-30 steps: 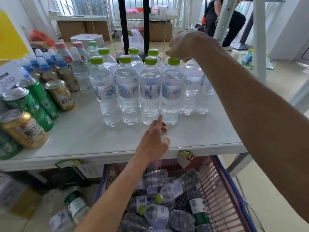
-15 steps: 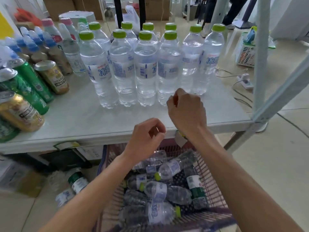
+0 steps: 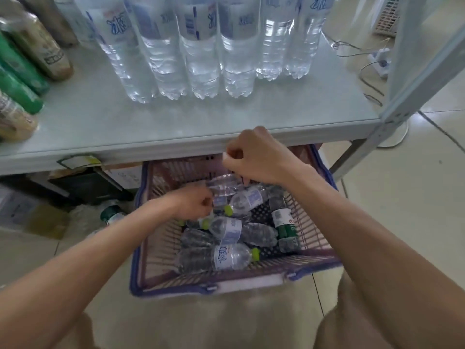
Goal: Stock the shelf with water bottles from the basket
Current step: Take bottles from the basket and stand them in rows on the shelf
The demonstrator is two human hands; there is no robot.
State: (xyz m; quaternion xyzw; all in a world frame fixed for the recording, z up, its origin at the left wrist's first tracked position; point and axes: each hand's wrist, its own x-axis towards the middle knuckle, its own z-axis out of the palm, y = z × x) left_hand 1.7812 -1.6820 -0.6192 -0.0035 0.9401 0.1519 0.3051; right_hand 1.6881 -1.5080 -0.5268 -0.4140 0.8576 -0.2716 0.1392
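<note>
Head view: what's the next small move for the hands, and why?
Probably close the left hand on the green-capped bottle beside its fingers and lift it out. Both it and the right hand are down at the basket, no grip is clear yet, and the shelf shows open surface before the standing row.

Bare shelf (image 3: 176, 127) strip before standing bottles (image 3: 201, 59)

Clear bottles (image 3: 227, 256) lying jumbled in basket (image 3: 208, 285); others upright (image 3: 198, 59) on shelf (image 3: 100, 127).

Six clear plastic water bottles (image 3: 198, 59) are counted upright on one grey shelf (image 3: 100, 127), far; at least seven more are counted lying in one pink plastic basket (image 3: 206, 285), near.
</note>
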